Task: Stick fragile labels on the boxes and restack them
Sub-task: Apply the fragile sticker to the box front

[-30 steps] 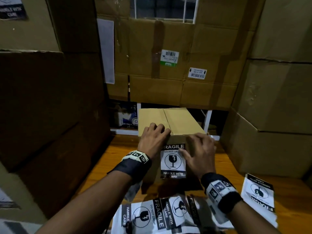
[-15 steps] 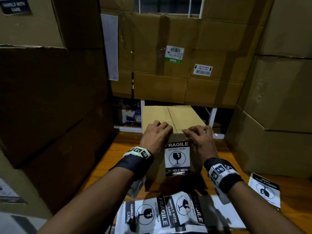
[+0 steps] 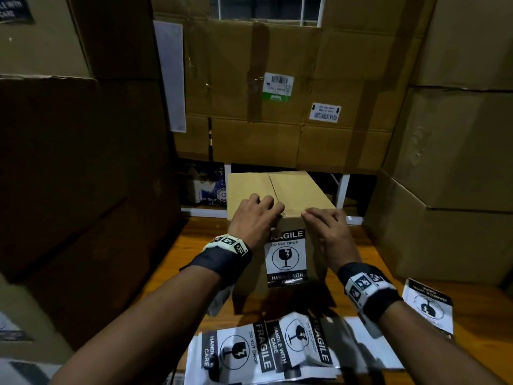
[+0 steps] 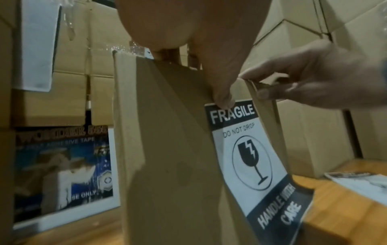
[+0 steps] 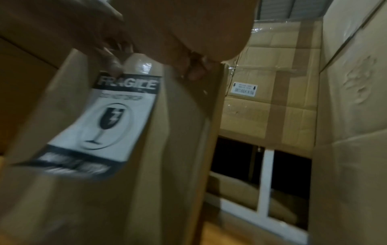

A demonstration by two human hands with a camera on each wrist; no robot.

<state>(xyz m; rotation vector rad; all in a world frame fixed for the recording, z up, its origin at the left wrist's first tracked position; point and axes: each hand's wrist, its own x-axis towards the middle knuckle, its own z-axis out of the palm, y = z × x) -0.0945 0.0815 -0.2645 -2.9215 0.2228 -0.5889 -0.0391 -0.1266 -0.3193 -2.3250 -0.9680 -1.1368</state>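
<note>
I see bare forearms, no sleeves. Each wrist wears a dark wristband: left wristband (image 3: 222,258), right wristband (image 3: 372,294). Each carries a white block (image 3: 229,243) printed with black square marker patterns.

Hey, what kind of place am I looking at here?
Probably a warehouse or stockroom packing spot: tall stacks of brown cardboard cartons all around, a small brown cardboard box on a wooden table, and loose black-and-white fragile labels.
</note>
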